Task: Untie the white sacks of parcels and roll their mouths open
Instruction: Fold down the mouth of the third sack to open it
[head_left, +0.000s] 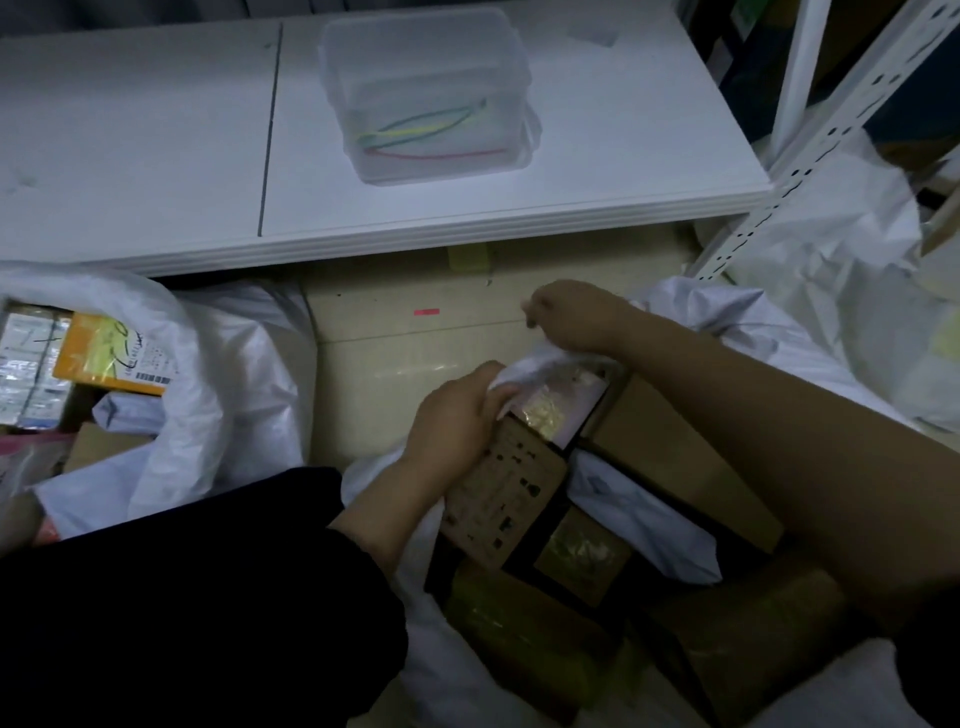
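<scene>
White sack (530, 364) of parcels (504, 493): mouth gripped by both hands.
On the floor (415, 338) below the tabletop (597, 171), left hand (457, 421) and right hand (571, 317) each pinch its rim fabric; second open sack (208, 353) lies left, clear box (426, 98) on tabletop, shelf upright (810, 156) right.

Left hand (457, 415), right hand (571, 317): curled grip.

Bare floor strip (405, 338) mid-frame: only open gap. Open sack (208, 374) blocks left, table edge (415, 239) above, near sack (540, 358) with parcels (675, 457) fills lower right. Top centre, clear box (426, 104) sits on table; shelf upright (810, 150) and crumpled sacks (831, 270) close upper right.
</scene>
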